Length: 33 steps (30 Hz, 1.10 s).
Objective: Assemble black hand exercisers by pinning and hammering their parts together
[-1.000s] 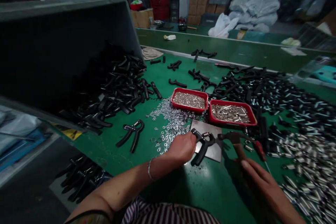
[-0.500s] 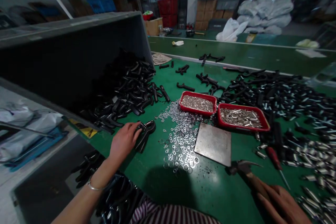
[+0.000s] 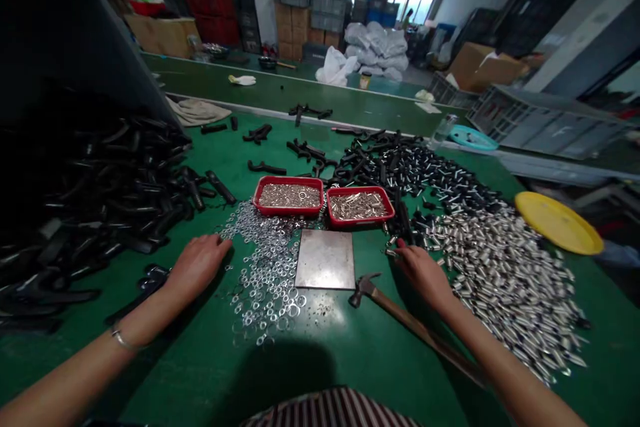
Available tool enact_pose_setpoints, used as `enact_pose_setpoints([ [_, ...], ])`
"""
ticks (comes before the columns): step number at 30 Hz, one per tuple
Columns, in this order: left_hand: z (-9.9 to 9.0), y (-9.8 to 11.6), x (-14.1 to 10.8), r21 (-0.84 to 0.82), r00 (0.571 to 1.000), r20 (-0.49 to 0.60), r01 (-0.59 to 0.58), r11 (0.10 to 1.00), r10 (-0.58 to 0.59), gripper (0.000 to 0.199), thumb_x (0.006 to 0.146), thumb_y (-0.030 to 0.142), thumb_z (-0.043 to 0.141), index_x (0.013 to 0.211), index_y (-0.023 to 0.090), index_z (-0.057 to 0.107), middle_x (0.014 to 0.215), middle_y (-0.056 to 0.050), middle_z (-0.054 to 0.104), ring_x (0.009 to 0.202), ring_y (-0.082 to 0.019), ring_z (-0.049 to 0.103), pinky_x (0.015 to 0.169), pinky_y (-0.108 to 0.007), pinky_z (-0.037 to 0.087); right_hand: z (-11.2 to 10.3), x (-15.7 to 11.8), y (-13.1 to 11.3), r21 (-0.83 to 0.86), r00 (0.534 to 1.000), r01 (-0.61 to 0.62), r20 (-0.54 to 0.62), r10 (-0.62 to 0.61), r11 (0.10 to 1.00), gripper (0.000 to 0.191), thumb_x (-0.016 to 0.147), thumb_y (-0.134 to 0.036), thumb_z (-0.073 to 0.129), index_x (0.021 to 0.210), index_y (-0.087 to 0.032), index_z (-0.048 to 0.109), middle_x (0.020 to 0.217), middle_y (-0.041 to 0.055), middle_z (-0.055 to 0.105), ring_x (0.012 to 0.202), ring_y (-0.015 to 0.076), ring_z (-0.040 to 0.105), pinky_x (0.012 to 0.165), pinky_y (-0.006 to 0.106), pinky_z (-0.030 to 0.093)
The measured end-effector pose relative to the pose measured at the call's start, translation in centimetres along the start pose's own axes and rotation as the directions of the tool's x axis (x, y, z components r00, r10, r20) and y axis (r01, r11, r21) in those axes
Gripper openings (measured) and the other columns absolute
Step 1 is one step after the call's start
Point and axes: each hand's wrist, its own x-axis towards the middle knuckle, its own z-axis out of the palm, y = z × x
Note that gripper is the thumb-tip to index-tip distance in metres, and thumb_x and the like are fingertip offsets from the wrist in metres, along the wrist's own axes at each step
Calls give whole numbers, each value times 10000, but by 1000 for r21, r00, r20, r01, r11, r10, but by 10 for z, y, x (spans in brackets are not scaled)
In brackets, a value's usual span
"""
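Note:
My left hand (image 3: pixel 197 265) is back-up at the left edge of a spread of small metal rings (image 3: pixel 273 273), fingers loosely apart, with nothing visible in them. Black curved handle-like parts (image 3: pixel 153 277) lie beside and partly under its wrist. My right hand (image 3: pixel 424 273) has closed fingers at small silver cylinders (image 3: pixel 393 253). A bit of red handle (image 3: pixel 401 243) shows at its fingertips; the hand hides the rest, so what it grips is unclear. The claw hammer (image 3: pixel 400 313) lies on the table between that hand and a square metal plate (image 3: pixel 325 260).
Two red trays of small metal parts, one (image 3: pixel 290 211) left and one (image 3: pixel 361 219) right, stand behind the plate. Silver cylinders (image 3: pixel 515 280) are heaped at right, near a yellow lid (image 3: pixel 557 221). A large dark bin (image 3: pixel 115 47) of black parts stands at left.
My right hand has let go of the hammer and moved forward to the small silver cylinders. My left hand has left the black parts for the ring pile. The view has turned right.

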Motion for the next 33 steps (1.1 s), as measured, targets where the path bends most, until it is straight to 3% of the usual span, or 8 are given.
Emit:
enact_pose_setpoints([
  [5,-19,26,-2,-446,990,-45,99,890,-133,207,915,275,458,964,173,632,918,-109,659,866,-281,629,802,-396,462,3,34,-9,186,996,-91,5,91,978,121,907,-274,529,968,-196,600,971,110,662,891,260,617,742,343,462],
  [7,-32,59,2,-755,979,-42,99,649,-199,219,902,371,532,987,188,617,948,-74,675,852,-236,650,796,-357,486,-1,35,-27,488,993,-116,30,116,865,146,897,-349,567,967,-221,560,883,51,646,798,226,609,701,327,463],
  [10,-53,122,18,-987,988,84,100,128,-128,221,846,361,621,970,177,637,851,-42,691,767,-194,680,752,-319,512,-14,28,-70,856,982,-185,182,53,483,251,863,-441,642,967,-239,536,795,-16,601,653,164,575,597,278,442],
  [14,-71,186,36,-964,986,167,161,-210,-11,268,785,310,691,998,148,682,845,-60,714,799,-195,690,730,-296,519,-26,18,-121,949,938,-302,313,-149,93,272,848,-426,692,953,-233,532,734,-55,592,543,100,534,518,222,378],
  [23,-61,194,30,-800,957,259,288,-526,130,315,755,305,775,994,121,685,788,-48,698,698,-132,650,690,-242,504,-10,25,-124,911,902,-398,368,-227,-108,254,838,-392,723,918,-210,566,872,18,713,569,100,564,501,209,403],
  [29,-46,189,27,-827,965,195,257,-500,172,288,819,324,732,1020,126,677,817,-54,680,737,-143,657,725,-264,516,-3,27,-121,813,835,-528,444,-325,-245,264,794,-371,773,884,-175,620,788,7,663,582,88,559,536,202,438],
  [31,-45,188,25,-946,992,71,101,-307,108,223,866,320,674,996,139,688,846,-64,678,781,-164,658,756,-293,525,-3,30,-122,809,844,-525,456,-282,-265,242,799,-355,773,881,-176,630,755,-10,635,601,81,557,565,190,450],
  [33,-45,187,23,-990,988,-141,-142,18,56,186,917,292,597,1006,158,691,942,-85,673,903,-191,647,840,-329,520,-4,34,-125,852,884,-465,435,-170,-241,221,804,-334,772,906,-200,630,778,-25,629,642,84,580,606,187,472],
])
